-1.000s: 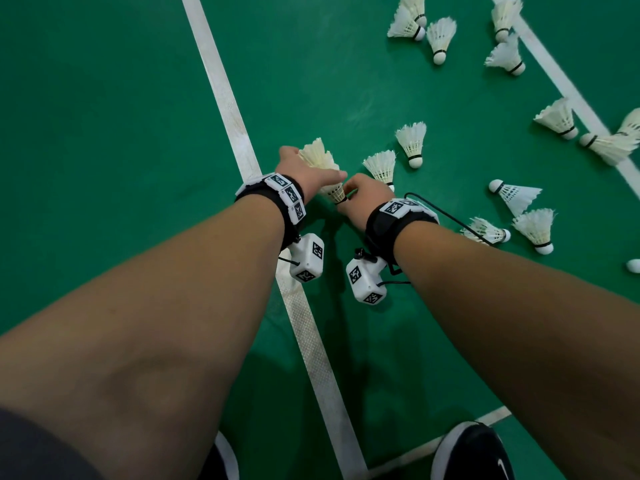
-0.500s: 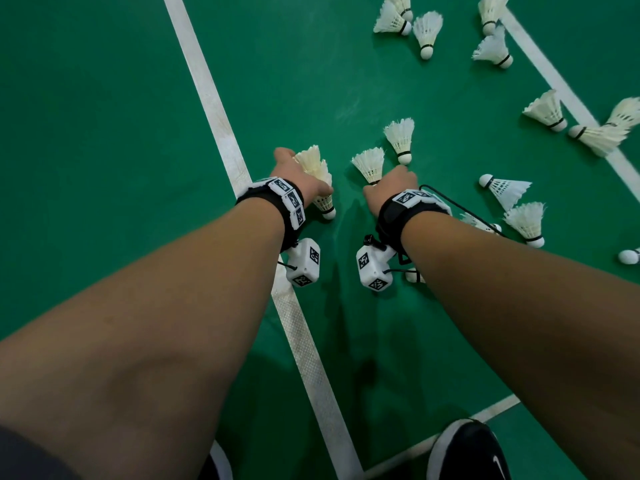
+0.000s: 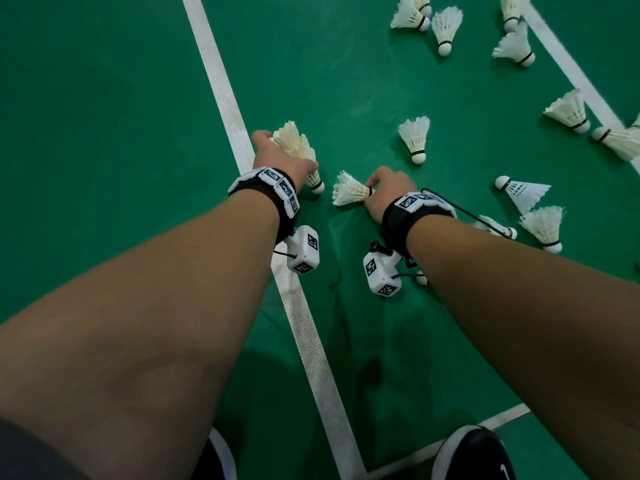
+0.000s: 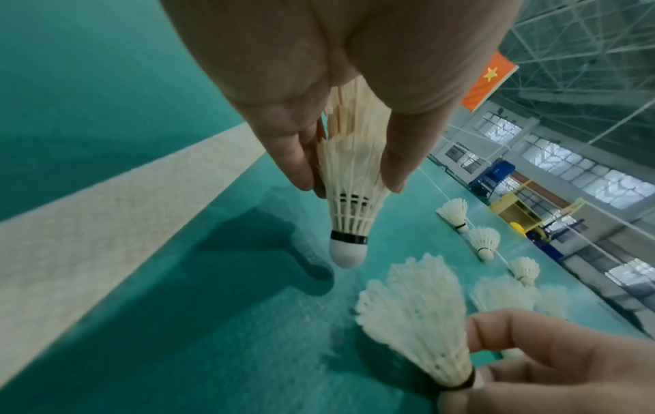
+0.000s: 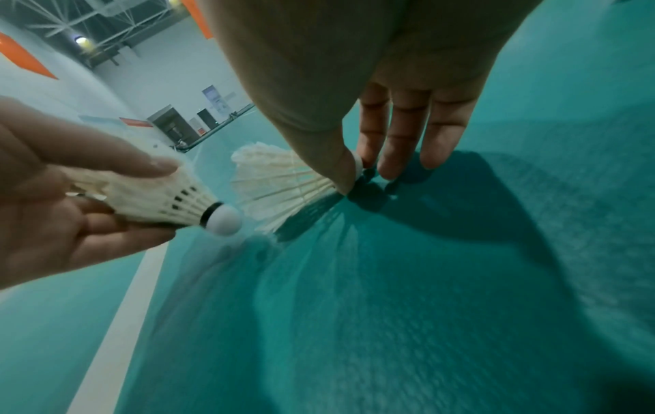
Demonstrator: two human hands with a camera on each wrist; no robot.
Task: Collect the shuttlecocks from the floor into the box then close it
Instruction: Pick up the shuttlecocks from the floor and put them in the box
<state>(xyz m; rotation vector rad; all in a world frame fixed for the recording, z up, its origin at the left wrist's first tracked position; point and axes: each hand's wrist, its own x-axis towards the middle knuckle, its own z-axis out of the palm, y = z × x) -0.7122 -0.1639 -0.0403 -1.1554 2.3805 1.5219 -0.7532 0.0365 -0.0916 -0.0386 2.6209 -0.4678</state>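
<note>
At the near edge, two dark shoes [image 3: 474,455] stand on the green floor [image 3: 104,133], either side of a white line [image 3: 311,348] that runs away from the person. A second, thinner white line [image 3: 450,445] crosses just in front of the right shoe.

Further out, both forearms reach forward and down, each with a black wrist strap carrying white marker blocks. The left hand [image 3: 277,161] is over the long white line. Its thumb and fingers are closed around the feathers of a stack of shuttlecocks [image 3: 298,150], nested one inside another; the white cork tip points down, just above the floor. The right hand [image 3: 388,192] is just beside it. Its thumb and forefinger pinch the cork of a single shuttlecock [image 3: 348,194] whose feathers point toward the left hand; the other fingers [image 5: 407,134] hang straight, tips close to the floor.

Beyond and to the right, loose shuttlecocks [image 3: 415,138] lie scattered on the floor, some upright on their feathers, some on their sides, several near another white line [image 3: 571,64].

The box is not in view.

At the far side of the hall, the left wrist view shows windows [image 4: 616,179], a red flag [image 4: 489,81] with a yellow star, and netting overhead.
</note>
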